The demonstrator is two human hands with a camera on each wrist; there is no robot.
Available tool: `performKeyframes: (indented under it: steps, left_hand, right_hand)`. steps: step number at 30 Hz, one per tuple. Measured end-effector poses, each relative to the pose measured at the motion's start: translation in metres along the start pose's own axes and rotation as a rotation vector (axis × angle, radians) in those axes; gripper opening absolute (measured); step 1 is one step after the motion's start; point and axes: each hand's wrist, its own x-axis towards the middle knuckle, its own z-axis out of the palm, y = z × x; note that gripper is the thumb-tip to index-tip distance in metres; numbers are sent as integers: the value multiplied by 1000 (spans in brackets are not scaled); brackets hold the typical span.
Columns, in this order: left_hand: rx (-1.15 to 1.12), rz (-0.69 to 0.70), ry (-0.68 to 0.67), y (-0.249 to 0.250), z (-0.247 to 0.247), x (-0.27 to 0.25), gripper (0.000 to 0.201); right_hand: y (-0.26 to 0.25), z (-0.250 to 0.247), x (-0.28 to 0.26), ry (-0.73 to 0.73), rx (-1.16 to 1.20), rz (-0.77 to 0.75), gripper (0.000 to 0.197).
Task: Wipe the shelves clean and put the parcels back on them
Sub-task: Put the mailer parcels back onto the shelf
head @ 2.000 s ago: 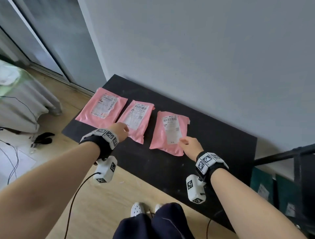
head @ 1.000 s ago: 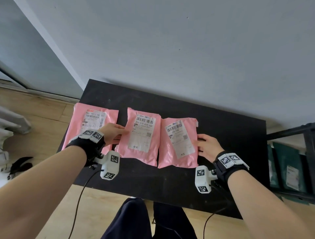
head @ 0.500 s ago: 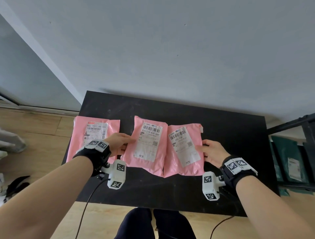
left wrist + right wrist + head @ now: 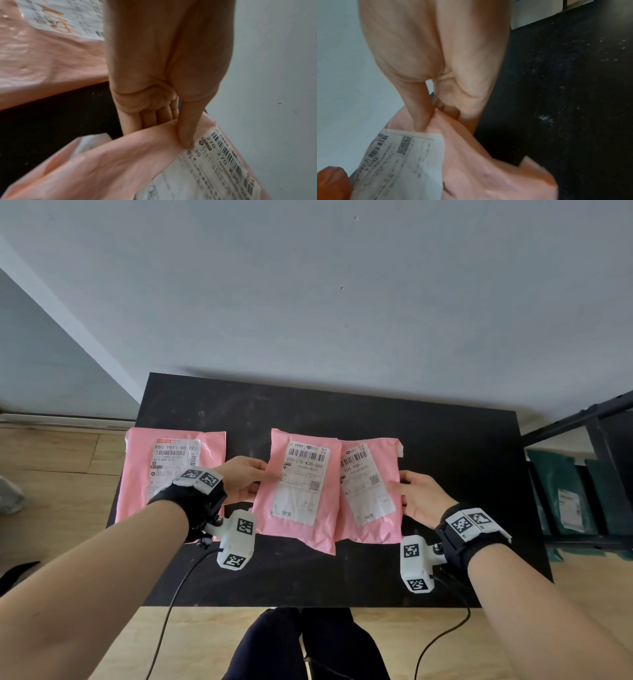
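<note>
Three pink parcels with white labels are over the black shelf top [image 4: 445, 446]. The left parcel [image 4: 144, 494] lies flat at the left edge. My left hand [image 4: 241, 477] pinches the left edge of the middle parcel [image 4: 298, 491] [image 4: 137, 169], thumb on top and fingers beneath. My right hand [image 4: 419, 496] pinches the right edge of the right parcel [image 4: 371, 491] [image 4: 479, 169] the same way. The middle parcel overlaps the right one. Both held parcels are tilted up off the surface in the wrist views.
A grey wall stands right behind the shelf top. At the right is a black metal rack [image 4: 603, 446] with dark green parcels [image 4: 561, 498] on a lower level. Wooden floor [image 4: 51, 453] lies to the left and in front. White dust specks [image 4: 546, 119] dot the black surface.
My view has swung to face the shelf squarely. Both hands have moved from the parcels' near ends to their outer edges and brought the middle and right parcels together until they overlap.
</note>
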Motion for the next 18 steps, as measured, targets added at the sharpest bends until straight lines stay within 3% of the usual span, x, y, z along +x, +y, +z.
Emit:
performKeyframes:
  steps: [10, 18]
  left_hand:
    - [28, 80, -25, 13, 17, -26, 10]
    - [160, 176, -105, 28, 88, -69, 6]
  right_hand:
    - [18, -28, -46, 1, 167, -73, 35]
    - [72, -83, -110, 102, 295, -177, 35]
